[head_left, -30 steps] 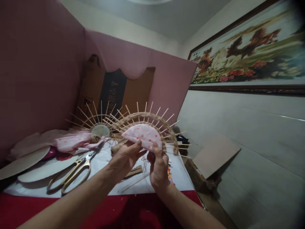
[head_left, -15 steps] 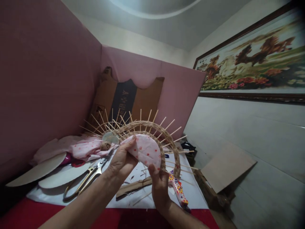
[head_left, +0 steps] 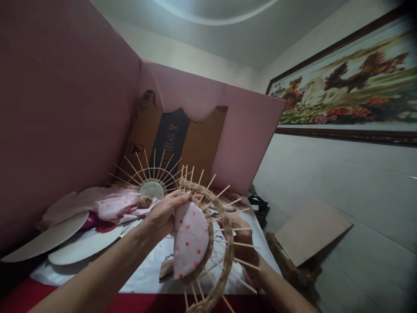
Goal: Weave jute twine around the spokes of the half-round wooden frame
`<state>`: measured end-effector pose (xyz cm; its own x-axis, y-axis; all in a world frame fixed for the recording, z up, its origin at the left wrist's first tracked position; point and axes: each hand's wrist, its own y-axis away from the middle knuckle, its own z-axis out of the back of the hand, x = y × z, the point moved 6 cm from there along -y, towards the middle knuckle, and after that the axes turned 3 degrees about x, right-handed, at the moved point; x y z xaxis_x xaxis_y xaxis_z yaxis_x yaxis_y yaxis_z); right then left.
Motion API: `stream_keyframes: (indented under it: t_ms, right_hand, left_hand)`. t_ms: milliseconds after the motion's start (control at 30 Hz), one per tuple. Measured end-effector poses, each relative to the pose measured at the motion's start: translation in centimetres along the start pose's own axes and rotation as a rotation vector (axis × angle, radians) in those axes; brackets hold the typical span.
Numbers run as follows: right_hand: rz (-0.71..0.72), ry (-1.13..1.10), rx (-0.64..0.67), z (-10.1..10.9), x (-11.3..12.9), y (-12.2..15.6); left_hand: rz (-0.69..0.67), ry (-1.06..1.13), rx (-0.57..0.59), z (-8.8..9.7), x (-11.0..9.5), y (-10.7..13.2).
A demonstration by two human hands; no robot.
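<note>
Head view: left hand [head_left: 167,209] grips the woven fan [head_left: 228,243] near the bench's [head_left: 140,274] front edge, likely steadying it; right hand's [head_left: 243,234] hold I can't tell.

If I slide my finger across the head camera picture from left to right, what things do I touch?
Leftmost pale curved board, ball of twine, left hand, dotted pink half-circle, right hand, flat square-cornered board.

1. Cardboard panel [head_left: 205,134]: faint lettering [head_left: 169,139] runs sideways up its dark band [head_left: 183,124]; the word cannot be read for certain.
2. Cardboard's lower left: an outlined sign [head_left: 137,150] with a dark, triangular mark.
3. Framed horse picture [head_left: 345,91]: small dark marks [head_left: 279,84], upper left, illegible.
</note>
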<state>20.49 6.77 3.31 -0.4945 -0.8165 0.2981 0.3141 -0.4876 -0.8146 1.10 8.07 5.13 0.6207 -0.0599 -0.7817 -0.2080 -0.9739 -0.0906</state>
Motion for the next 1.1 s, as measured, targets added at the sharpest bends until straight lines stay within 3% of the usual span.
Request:
stream_keyframes:
  t_ms: [233, 567, 667, 767, 867, 967, 1100]
  right_hand:
    - [-0.121, -0.139, 0.014, 0.3, -2.2, -1.0]
    - [-0.186, -0.228, 0.207, -0.8, -1.2, -0.7]
    - [-0.219, -0.227, 0.228, -0.4, -2.3, -1.2]
    - [-0.356, -0.265, 0.181, 0.5, -3.9, -2.3]
    - [-0.516, -0.609, 0.297, -0.1, -3.8, -4.0]
    - [-0.534, -1.019, 0.435, -1.2, -0.9, -5.6]
    - [-0.599, -1.244, 0.552, -1.9, 2.0, -6.2]
  left_hand:
    - [-0.010, -0.089, 0.002, 0.1, -0.5, 0.6]
    - [-0.002, -0.112, 0.159, -1.2, -1.2, 0.7]
    - [0.024, -0.144, 0.186, -1.8, -1.3, 0.5]
    - [0.056, -0.190, 0.212, -2.6, -1.3, 0.3]
    - [0.088, -0.208, 0.254, -3.6, -1.5, 0.2]
    - [0.107, -0.206, 0.290, -4.7, -1.8, 0.3]
    - [0.119, -0.212, 0.318, -5.2, -2.1, 0.3]
